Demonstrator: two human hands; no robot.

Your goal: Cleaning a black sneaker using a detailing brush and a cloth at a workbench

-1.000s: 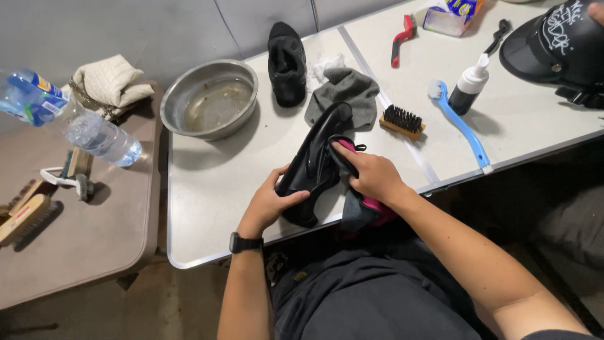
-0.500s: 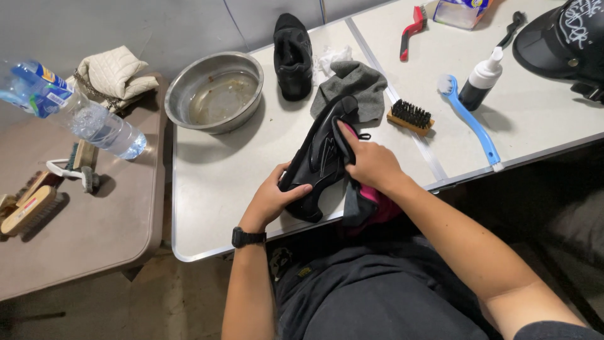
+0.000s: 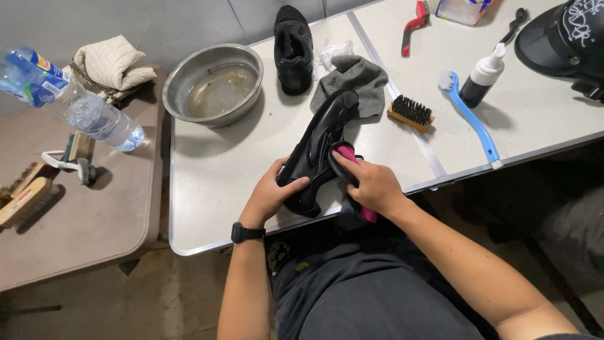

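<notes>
While the left hand clasped the heel end of a glossy black leather shoe, its thumb laid across the upper and its fingers curled under the sole, the shoe lay tilted on the pale folding table, its toe pointing away from the person toward a crumpled grey cloth. Well beyond that hand, up and to its left, stood a round steel bowl with a film of murky water, and past it a second black shoe. Immediately to the right, the right hand was closed around a bunched pink-and-black rag and pressed it against the shoe's side. This looked like the wiping stage of cleaning; the next stroke would seem to need a firm hold at the heel. Farther right of that hand lay a wooden brush with black bristles and a long blue-handled brush.
</notes>
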